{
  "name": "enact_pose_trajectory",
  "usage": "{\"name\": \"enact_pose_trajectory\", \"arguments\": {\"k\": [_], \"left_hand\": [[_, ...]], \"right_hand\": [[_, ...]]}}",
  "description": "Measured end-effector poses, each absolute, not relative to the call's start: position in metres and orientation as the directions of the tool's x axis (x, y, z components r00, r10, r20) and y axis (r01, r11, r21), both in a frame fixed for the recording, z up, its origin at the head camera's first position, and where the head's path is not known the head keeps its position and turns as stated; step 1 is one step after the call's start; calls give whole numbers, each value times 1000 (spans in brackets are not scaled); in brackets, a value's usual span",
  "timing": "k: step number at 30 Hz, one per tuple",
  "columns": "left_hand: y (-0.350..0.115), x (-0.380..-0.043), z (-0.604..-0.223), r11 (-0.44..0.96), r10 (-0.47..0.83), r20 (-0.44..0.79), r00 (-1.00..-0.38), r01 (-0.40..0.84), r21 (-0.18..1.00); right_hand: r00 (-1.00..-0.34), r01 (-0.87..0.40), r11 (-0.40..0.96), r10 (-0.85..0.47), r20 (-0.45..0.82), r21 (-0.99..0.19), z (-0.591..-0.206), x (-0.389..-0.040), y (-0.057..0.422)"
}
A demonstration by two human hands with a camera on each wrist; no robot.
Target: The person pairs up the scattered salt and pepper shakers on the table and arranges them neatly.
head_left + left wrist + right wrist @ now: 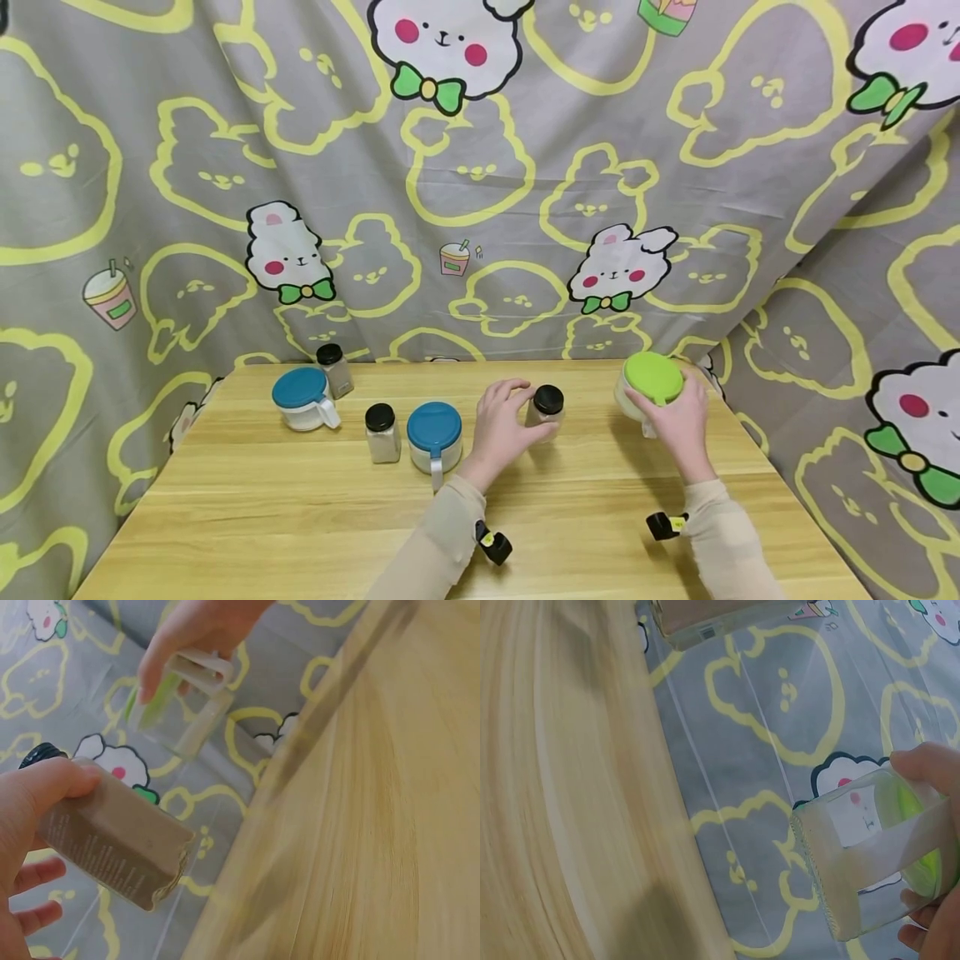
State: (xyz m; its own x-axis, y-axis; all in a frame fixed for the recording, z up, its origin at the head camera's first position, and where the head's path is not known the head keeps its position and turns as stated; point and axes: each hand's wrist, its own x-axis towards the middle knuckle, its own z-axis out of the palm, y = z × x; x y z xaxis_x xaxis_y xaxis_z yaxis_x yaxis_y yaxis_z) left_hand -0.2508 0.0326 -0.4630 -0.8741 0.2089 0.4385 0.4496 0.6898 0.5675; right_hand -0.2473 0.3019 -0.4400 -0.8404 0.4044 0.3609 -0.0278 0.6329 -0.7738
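My left hand (501,433) pinches a square spice jar (546,407) with a black lid, its thumb on one side. In the left wrist view, brownish powder fills this jar (120,832) and printed text covers one face. To the right, my right hand (686,425) grips a clear seasoning pot (652,379) by its green-lidded top. The right wrist view shows the pot's glass body (840,862) and a little pale content near its base. Both containers are held above the tabletop, with shadows below them.
On the wooden table (300,517), left of my hands, stand two blue-lidded pots (435,429) with white handles and two black-lidded spice jars (383,437). A patterned grey curtain (480,192) hangs behind the table and along its sides.
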Motion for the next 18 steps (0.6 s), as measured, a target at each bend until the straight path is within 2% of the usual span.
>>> {"name": "enact_pose_trajectory", "arguments": {"k": [18], "left_hand": [[23, -248, -465, 666, 260, 417, -871, 474, 576]], "right_hand": [[-884, -21, 628, 352, 309, -778, -438, -230, 290]]}}
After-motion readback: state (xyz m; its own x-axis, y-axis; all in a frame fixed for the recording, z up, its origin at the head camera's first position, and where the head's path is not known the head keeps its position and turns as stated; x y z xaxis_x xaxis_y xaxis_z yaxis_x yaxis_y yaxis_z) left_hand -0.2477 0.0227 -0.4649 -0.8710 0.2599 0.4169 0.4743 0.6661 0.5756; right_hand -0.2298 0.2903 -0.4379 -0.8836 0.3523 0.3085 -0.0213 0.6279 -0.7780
